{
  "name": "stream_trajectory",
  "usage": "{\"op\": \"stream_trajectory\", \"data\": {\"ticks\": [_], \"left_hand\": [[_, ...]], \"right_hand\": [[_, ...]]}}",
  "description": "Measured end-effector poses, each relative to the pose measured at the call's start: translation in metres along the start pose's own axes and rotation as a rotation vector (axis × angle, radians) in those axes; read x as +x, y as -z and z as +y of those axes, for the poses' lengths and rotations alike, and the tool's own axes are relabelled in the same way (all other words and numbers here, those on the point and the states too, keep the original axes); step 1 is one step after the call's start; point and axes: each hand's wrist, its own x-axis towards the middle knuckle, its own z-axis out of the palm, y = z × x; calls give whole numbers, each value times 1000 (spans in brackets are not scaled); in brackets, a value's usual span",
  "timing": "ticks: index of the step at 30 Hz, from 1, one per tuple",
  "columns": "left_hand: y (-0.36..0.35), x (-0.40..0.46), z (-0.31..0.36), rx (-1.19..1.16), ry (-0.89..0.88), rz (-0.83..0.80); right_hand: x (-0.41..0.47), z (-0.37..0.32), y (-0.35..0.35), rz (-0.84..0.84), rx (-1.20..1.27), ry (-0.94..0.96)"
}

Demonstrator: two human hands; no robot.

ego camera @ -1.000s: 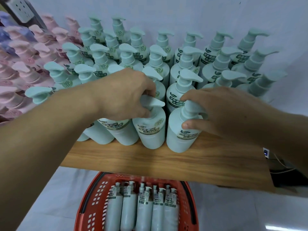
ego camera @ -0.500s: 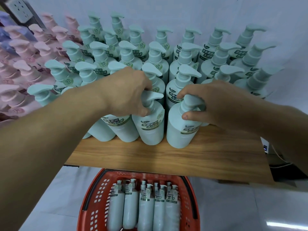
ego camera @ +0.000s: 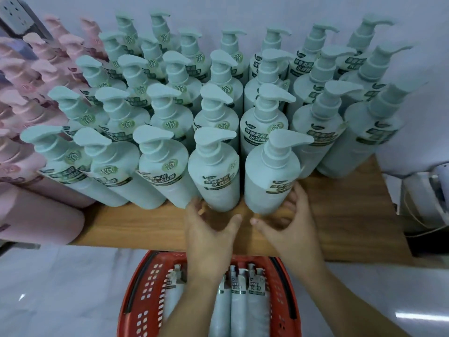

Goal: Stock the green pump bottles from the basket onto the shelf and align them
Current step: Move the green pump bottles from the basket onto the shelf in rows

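The green pump bottles (ego camera: 213, 166) stand upright in rows on the wooden shelf (ego camera: 340, 215), close together, with their pump heads turned mostly to the right. The front row is near the shelf's front edge. In this row, the bottle on the far right (ego camera: 269, 181) stands just beside its neighbour, with a thin gap between them.

My left hand (ego camera: 206, 229) is in front of the neighbour bottle, fingers loose and spread, the fingertips at the foot of the bottle; I cannot tell if they touch it. My right hand (ego camera: 289, 224) is also relaxed and holds nothing, its fingers at the right lower side of the far right bottle.

Below the shelf is the red basket (ego camera: 145, 293), and more bottles (ego camera: 243, 302) lie in it side by side. To the left of the green bottles stand pink pump bottles (ego camera: 31, 76).
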Motion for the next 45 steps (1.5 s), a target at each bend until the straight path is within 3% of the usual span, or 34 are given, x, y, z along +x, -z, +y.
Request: {"op": "stream_trajectory", "data": {"ticks": [7, 15, 45], "left_hand": [[-37, 25, -17, -120, -74, 271], [-39, 23, -21, -200, -24, 301], [-31, 26, -45, -182, -48, 242]], "right_hand": [[19, 23, -28, 205, -49, 64], [20, 23, -33, 246, -104, 94], [17, 26, -28, 126, -7, 49]]}}
